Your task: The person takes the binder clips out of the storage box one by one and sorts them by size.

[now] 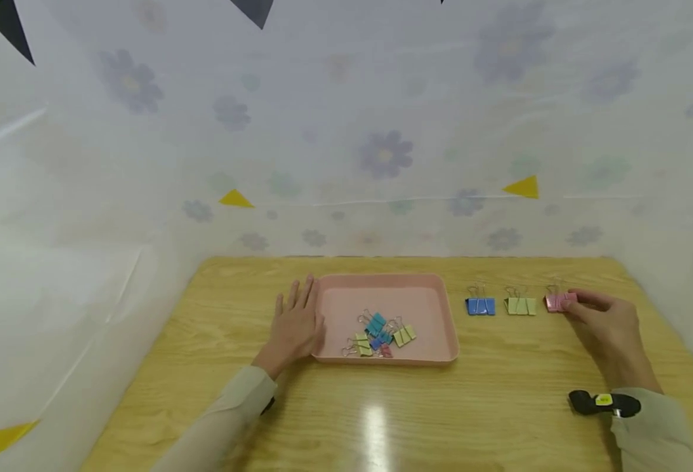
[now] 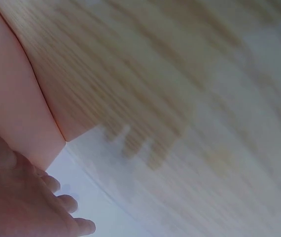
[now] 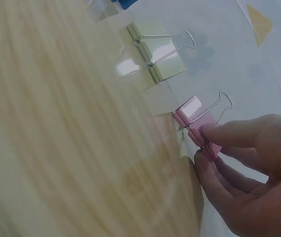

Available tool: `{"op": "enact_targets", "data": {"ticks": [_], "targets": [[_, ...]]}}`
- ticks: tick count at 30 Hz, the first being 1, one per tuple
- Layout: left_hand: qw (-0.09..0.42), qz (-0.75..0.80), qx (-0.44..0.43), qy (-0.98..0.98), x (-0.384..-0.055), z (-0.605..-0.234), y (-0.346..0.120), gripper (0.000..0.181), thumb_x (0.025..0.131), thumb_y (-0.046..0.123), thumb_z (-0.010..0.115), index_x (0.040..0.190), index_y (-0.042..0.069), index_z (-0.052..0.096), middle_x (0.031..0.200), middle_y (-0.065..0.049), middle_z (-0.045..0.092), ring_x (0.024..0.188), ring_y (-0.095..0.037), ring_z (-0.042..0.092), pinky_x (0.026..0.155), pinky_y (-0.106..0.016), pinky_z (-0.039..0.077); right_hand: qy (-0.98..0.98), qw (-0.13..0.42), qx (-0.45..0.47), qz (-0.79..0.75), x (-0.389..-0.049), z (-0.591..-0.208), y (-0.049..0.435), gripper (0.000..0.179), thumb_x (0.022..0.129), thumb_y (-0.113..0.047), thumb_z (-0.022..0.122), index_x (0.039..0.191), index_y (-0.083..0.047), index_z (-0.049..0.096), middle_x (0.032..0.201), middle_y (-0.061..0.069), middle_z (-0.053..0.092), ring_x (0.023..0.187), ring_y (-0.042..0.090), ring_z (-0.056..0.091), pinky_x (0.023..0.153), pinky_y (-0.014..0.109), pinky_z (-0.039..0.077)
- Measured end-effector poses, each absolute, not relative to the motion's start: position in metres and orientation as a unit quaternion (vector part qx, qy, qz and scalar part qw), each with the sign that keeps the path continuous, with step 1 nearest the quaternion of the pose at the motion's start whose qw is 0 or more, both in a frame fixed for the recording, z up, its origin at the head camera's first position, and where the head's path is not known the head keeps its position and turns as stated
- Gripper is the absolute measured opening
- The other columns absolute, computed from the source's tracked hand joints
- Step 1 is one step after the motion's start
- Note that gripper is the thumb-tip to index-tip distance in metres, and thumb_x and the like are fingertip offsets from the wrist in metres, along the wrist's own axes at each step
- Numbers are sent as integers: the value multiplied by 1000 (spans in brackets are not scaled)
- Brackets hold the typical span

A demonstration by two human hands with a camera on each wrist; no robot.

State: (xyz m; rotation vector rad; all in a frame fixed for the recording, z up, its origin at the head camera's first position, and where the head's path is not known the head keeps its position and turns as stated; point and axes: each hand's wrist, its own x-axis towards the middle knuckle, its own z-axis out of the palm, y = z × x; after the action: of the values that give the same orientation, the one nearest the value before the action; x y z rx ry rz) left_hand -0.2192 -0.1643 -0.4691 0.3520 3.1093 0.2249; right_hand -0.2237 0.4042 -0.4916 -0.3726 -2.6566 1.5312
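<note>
My right hand [image 1: 608, 324] pinches a pink binder clip [image 3: 199, 123] between thumb and fingers at the right of the table. To its left stand a yellow-green binder clip [image 1: 520, 306] and a blue binder clip [image 1: 480, 306], making a row with it, wire handles toward the back. My left hand [image 1: 296, 324] lies against the left side of a pink tray [image 1: 446, 314], its fingers extended. Inside the tray is a small pile of binder clips: teal ones [image 1: 376, 324], yellow ones [image 1: 404, 335], a blue one and a pink one [image 1: 386, 351], partly overlapping.
The wooden table [image 1: 429, 419] ends at a back edge against a pale flowered sheet [image 1: 322, 223], which also hangs along both sides. Yellow triangles [image 1: 523, 187] mark the sheet. A black device with a yellow label [image 1: 603, 400] is on my right wrist.
</note>
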Motion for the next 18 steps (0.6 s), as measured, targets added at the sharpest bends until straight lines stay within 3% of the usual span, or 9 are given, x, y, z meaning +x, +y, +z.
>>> {"op": "enact_targets", "data": {"ticks": [3,5,8,10,13,14,16,17,18], "targets": [[-3,71,110,991,-220,-470,-163,63,109,29,31,165,5,15,172,-11,12,156,-38,10,121,-64,12,-891,31,-123,435,-226,-490,406,71,96,-48,69,139,7,60,88,-35,56,93,-10,45,82,21,48],[-1,69,108,992,-220,-469,-163,63,109,29,32,165,5,15,172,-11,12,156,-38,10,121,-63,12,-901,32,-126,413,-227,-489,407,70,96,-48,67,138,7,60,88,-32,59,93,-4,48,90,38,51],[1,67,106,992,-220,-469,-162,63,109,29,33,165,5,14,172,-11,11,156,-38,9,122,-63,12,-907,35,-123,401,-228,-488,407,67,98,-45,67,137,9,60,90,-23,64,100,20,60,93,57,48],[2,67,106,992,-221,-469,-162,64,109,29,33,165,5,13,172,-11,11,156,-38,9,122,-63,12,-905,32,-121,406,-229,-489,407,66,99,-43,66,138,10,59,93,-17,67,111,39,59,97,66,43],[1,68,107,992,-222,-470,-162,64,109,29,32,165,4,13,172,-11,11,157,-38,9,121,-64,11,-907,33,-115,403,-229,-490,407,64,100,-41,64,138,11,58,98,-6,72,119,52,53,95,63,45],[1,68,107,992,-222,-470,-162,64,109,29,32,165,4,13,172,-11,11,157,-37,9,121,-64,11,-909,36,-112,399,-229,-491,407,63,100,-40,64,137,11,58,99,-4,73,119,51,53,94,62,46],[-1,66,107,992,-222,-472,-162,64,109,29,33,165,5,12,172,-10,11,157,-37,9,121,-64,12,-914,43,-107,389,-229,-493,408,62,100,-39,65,136,10,60,97,-6,73,113,44,57,90,46,51],[-2,65,107,992,-222,-472,-162,64,109,29,33,165,6,12,172,-9,11,157,-36,9,121,-64,11,-915,46,-104,388,-229,-494,408,61,100,-39,65,136,10,60,95,-9,72,113,44,57,90,46,51],[-2,63,108,992,-222,-472,-162,64,109,30,33,165,6,12,172,-9,10,157,-36,9,121,-64,11,-916,48,-101,385,-229,-495,409,61,100,-39,65,136,10,61,94,-11,71,107,36,60,85,38,51]]}}
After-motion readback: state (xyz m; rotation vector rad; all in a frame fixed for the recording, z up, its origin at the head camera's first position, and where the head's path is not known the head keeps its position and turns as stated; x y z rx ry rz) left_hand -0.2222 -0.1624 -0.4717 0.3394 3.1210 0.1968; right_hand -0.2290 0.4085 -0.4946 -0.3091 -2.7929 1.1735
